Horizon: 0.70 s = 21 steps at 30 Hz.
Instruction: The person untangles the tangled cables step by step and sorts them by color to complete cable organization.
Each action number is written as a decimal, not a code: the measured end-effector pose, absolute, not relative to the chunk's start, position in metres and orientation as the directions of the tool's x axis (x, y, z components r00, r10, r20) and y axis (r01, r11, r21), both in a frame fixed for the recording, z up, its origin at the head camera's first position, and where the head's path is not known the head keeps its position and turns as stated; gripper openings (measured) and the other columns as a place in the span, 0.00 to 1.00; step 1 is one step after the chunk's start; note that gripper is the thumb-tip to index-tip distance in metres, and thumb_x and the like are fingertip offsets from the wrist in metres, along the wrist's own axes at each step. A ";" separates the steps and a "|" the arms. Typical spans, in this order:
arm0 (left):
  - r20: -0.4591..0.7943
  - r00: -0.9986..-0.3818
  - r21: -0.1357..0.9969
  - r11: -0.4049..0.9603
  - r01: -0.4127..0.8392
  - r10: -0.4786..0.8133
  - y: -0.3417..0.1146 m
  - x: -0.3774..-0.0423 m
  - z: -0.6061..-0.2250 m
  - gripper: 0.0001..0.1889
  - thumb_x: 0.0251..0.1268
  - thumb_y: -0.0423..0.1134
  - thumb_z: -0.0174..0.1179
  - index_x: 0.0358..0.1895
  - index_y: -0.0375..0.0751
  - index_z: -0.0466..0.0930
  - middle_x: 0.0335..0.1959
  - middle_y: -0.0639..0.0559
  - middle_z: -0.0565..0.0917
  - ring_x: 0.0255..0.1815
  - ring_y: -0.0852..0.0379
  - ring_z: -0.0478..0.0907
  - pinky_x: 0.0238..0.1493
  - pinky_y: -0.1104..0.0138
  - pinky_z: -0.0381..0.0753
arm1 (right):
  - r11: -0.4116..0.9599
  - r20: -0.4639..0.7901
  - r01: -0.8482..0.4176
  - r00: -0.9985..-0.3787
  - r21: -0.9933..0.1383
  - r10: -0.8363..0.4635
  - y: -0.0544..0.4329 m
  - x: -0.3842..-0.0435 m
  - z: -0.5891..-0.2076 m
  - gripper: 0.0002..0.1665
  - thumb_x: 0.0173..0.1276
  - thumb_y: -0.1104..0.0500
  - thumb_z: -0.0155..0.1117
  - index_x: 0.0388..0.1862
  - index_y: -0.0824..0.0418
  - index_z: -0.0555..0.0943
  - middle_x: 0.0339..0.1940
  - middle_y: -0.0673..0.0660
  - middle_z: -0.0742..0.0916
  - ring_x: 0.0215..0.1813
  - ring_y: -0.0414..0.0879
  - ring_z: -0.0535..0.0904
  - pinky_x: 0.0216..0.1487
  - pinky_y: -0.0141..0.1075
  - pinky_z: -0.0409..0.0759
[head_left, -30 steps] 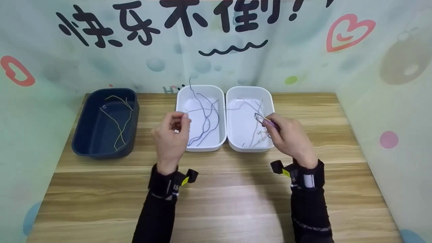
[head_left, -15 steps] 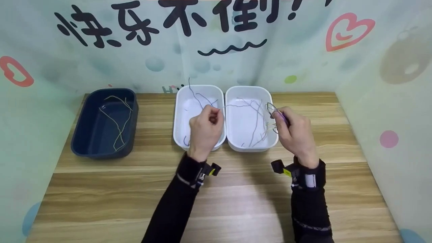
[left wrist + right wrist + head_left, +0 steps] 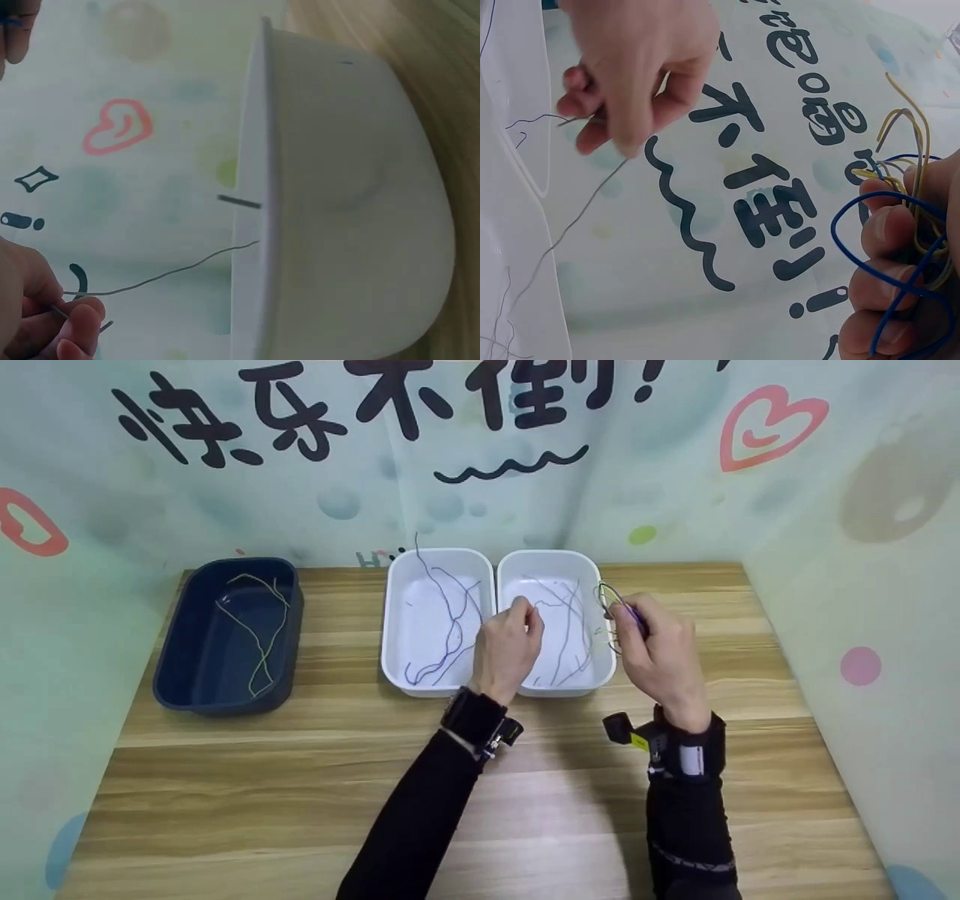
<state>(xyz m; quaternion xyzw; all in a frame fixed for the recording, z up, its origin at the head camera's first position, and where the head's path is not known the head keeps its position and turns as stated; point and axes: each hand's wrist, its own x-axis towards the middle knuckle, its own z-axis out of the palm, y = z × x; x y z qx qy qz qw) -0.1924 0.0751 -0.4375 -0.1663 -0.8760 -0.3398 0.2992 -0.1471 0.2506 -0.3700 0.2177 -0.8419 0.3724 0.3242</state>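
My left hand is over the near left part of the right white bin. Between its thumb and fingers it pinches a thin grey wire, which trails down toward the bin in the right wrist view. Several more grey wires lie inside that bin. Just beyond the bin's right rim, my right hand grips a bundle of coloured wires. A blue wire loops out over the fingers, and yellow wires stick up above them. The palm hides much of the bundle.
Touching the first bin is the left white bin, with several dark blue wires in it, one poking past its back rim. Farther left stands a navy bin holding yellowish wires. A printed curtain backs the wooden table.
My left hand has moved right, from the left white bin's left rim across to the right white bin, carrying the grey wire. My right hand has shifted slightly right with its bundle.
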 end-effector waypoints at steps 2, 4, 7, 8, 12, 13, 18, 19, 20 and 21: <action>0.631 -0.765 0.444 0.749 0.491 0.127 0.081 -0.193 -0.442 0.07 0.65 0.32 0.56 0.28 0.38 0.74 0.15 0.51 0.79 0.15 0.56 0.77 0.18 0.69 0.77 | 0.630 0.706 -0.605 -0.697 -0.487 -0.124 0.251 -0.147 -0.370 0.06 0.67 0.69 0.57 0.30 0.68 0.79 0.17 0.56 0.78 0.20 0.37 0.67 0.20 0.25 0.63; 0.615 -0.769 0.397 0.774 0.493 0.174 0.085 -0.192 -0.447 0.07 0.66 0.33 0.56 0.28 0.38 0.74 0.14 0.51 0.78 0.15 0.56 0.77 0.18 0.68 0.77 | 0.633 0.705 -0.603 -0.698 -0.486 -0.123 0.251 -0.147 -0.369 0.06 0.67 0.69 0.57 0.30 0.68 0.79 0.17 0.55 0.78 0.20 0.37 0.67 0.20 0.25 0.63; 0.574 -0.786 0.349 0.800 0.488 0.230 0.090 -0.191 -0.452 0.06 0.64 0.33 0.56 0.28 0.38 0.75 0.15 0.51 0.79 0.17 0.55 0.79 0.19 0.66 0.79 | 0.636 0.702 -0.600 -0.701 -0.485 -0.126 0.252 -0.147 -0.369 0.06 0.67 0.69 0.57 0.30 0.68 0.79 0.17 0.56 0.78 0.20 0.37 0.67 0.20 0.25 0.63; 0.554 -0.795 0.339 0.806 0.485 0.245 0.090 -0.190 -0.454 0.06 0.64 0.33 0.56 0.28 0.38 0.75 0.15 0.50 0.79 0.17 0.54 0.80 0.19 0.65 0.79 | 0.637 0.701 -0.599 -0.702 -0.485 -0.126 0.252 -0.147 -0.369 0.06 0.67 0.69 0.57 0.30 0.68 0.79 0.17 0.56 0.78 0.20 0.37 0.67 0.20 0.24 0.63; 0.462 -0.837 0.305 0.833 0.462 0.294 0.091 -0.189 -0.458 0.06 0.63 0.33 0.56 0.27 0.39 0.78 0.17 0.50 0.82 0.19 0.53 0.81 0.20 0.64 0.80 | 0.636 0.697 -0.599 -0.705 -0.486 -0.131 0.252 -0.146 -0.368 0.06 0.67 0.69 0.57 0.30 0.68 0.79 0.17 0.55 0.78 0.20 0.37 0.66 0.20 0.24 0.63; 0.436 -0.847 0.298 0.839 0.455 0.304 0.091 -0.189 -0.458 0.07 0.63 0.33 0.56 0.27 0.39 0.79 0.18 0.49 0.83 0.20 0.52 0.82 0.21 0.63 0.81 | 0.636 0.695 -0.598 -0.707 -0.487 -0.132 0.252 -0.146 -0.368 0.06 0.67 0.69 0.57 0.30 0.68 0.79 0.17 0.55 0.77 0.19 0.37 0.66 0.20 0.24 0.63; 0.311 -0.889 0.284 0.859 0.425 0.337 0.091 -0.189 -0.457 0.09 0.63 0.32 0.56 0.26 0.40 0.83 0.23 0.48 0.86 0.24 0.51 0.83 0.24 0.62 0.83 | 0.641 0.691 -0.594 -0.710 -0.486 -0.135 0.252 -0.146 -0.368 0.07 0.68 0.68 0.57 0.30 0.67 0.79 0.16 0.54 0.76 0.20 0.38 0.67 0.21 0.25 0.63; 0.290 -0.894 0.283 0.862 0.421 0.341 0.091 -0.189 -0.456 0.10 0.62 0.31 0.56 0.26 0.40 0.84 0.23 0.48 0.86 0.24 0.52 0.83 0.25 0.62 0.83 | 0.641 0.690 -0.593 -0.711 -0.486 -0.135 0.252 -0.146 -0.368 0.07 0.68 0.68 0.57 0.30 0.67 0.79 0.16 0.54 0.76 0.20 0.38 0.67 0.21 0.26 0.63; 0.270 -0.899 0.281 0.864 0.417 0.346 0.092 -0.190 -0.456 0.09 0.62 0.31 0.56 0.26 0.40 0.85 0.24 0.48 0.87 0.25 0.52 0.83 0.25 0.62 0.83 | 0.642 0.689 -0.593 -0.712 -0.486 -0.135 0.252 -0.146 -0.368 0.07 0.68 0.68 0.57 0.30 0.67 0.79 0.16 0.53 0.76 0.19 0.38 0.67 0.21 0.26 0.63; 0.252 -0.903 0.279 0.867 0.413 0.349 0.092 -0.190 -0.455 0.09 0.61 0.30 0.56 0.26 0.40 0.85 0.25 0.48 0.87 0.25 0.52 0.83 0.25 0.62 0.83 | 0.642 0.689 -0.592 -0.712 -0.487 -0.135 0.252 -0.146 -0.368 0.07 0.68 0.67 0.57 0.30 0.67 0.79 0.16 0.53 0.76 0.19 0.38 0.67 0.21 0.26 0.63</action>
